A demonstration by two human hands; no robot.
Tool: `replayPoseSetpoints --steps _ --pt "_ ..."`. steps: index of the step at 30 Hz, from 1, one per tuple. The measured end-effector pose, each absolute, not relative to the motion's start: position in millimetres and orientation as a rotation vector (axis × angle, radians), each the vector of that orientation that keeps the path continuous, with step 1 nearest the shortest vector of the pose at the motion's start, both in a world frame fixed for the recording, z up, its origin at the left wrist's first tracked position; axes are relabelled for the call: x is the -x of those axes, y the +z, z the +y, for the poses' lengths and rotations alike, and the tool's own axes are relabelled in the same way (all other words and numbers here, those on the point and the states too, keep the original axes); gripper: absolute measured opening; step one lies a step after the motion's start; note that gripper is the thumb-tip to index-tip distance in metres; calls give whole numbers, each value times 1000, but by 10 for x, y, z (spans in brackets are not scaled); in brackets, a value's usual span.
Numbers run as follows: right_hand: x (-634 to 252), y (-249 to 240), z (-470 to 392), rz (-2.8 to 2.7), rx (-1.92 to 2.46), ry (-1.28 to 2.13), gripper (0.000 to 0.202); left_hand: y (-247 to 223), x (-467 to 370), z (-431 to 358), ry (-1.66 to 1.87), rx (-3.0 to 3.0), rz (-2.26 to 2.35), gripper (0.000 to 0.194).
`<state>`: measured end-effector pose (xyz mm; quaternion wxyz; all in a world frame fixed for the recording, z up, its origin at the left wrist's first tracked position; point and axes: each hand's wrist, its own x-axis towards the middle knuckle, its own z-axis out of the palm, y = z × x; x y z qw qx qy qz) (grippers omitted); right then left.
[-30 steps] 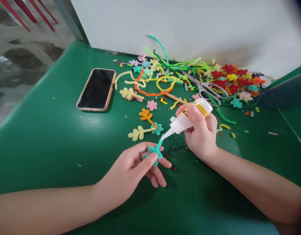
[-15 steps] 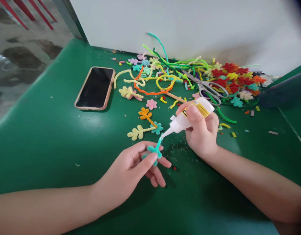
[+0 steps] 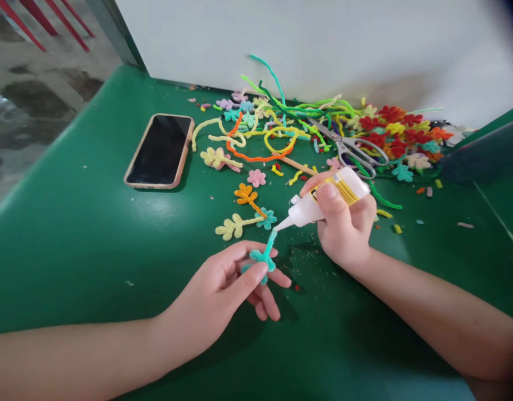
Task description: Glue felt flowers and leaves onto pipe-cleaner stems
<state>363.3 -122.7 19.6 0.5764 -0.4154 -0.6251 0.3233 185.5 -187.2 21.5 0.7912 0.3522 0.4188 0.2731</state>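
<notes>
Between thumb and fingers, my left hand [image 3: 239,281] pinches a turquoise pipe-cleaner leaf sprig [image 3: 262,257], its stem pointing up and away. Whitish glue coats the stem's upper part. My right hand [image 3: 348,223] is wrapped round a white glue bottle [image 3: 308,209] with a yellow label, tilted so that its nozzle meets the stem's tip. Just beyond lies a turquoise pipe-cleaner flower [image 3: 266,218], with an orange sprig [image 3: 247,195] and a pale yellow sprig [image 3: 231,226] joined to it. A pink flower [image 3: 256,178] rests behind them.
A phone [image 3: 160,150] lies on the green table [image 3: 72,250] at the left. Loose pipe cleaners [image 3: 306,111], scissors [image 3: 356,150] and a heap of colourful flowers [image 3: 398,133] spread along the white panel [image 3: 281,44] at the back. A dark cylinder [image 3: 485,150] lies at the right.
The bottle's nozzle has shifted very slightly at the stem's tip, and the bottle has moved a little to the right. My left hand holds the sprig almost still.
</notes>
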Motion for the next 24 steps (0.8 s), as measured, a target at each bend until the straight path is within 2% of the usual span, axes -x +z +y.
replayPoseSetpoints --steps 8,24 --pt "-3657 150 -1232 -1530 963 650 32 222 -1847 -1881 578 -766 897 20" --pt "-3690 127 -1188 -1523 964 647 20 216 -1847 -1883 565 -816 900 20"
